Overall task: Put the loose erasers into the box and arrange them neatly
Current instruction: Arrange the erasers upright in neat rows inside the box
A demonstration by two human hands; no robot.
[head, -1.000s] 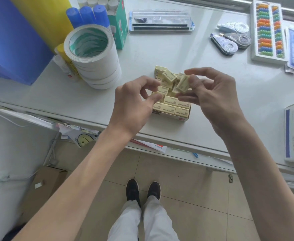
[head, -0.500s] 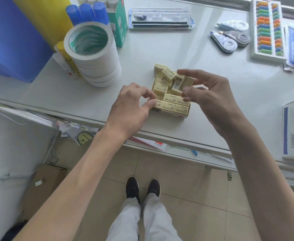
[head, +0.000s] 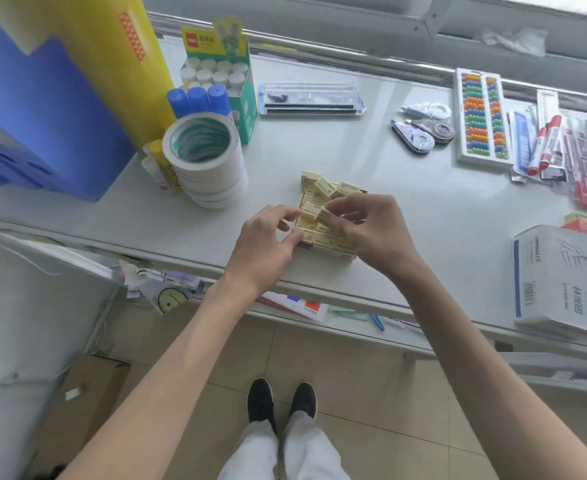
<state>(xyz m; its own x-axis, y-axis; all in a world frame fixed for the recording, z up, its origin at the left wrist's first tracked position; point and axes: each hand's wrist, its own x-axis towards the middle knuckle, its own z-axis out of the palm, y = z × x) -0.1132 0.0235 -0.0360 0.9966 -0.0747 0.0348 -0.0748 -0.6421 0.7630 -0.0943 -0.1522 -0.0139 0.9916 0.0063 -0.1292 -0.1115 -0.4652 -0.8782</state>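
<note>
I see the right hand (head: 371, 226) at mid-frame, thumb and fingertips pinching one yellow eraser (head: 325, 215), held tilted just above the box (head: 323, 251). The left hand (head: 268, 244) is beside it, fingers curled, thumb touching the box's near-left corner; I can't tell whether it grips. The box sits on the table (head: 354, 150) near the front edge. In it, packed erasers (head: 323, 239) lie flat in the near rows, and jumbled erasers (head: 325, 186) sit askew at the far end. Tape rolls (head: 205, 164) are stacked further left. An abacus (head: 482, 116) lies upper right, a white carton (head: 555, 278) at the right edge.
</note>
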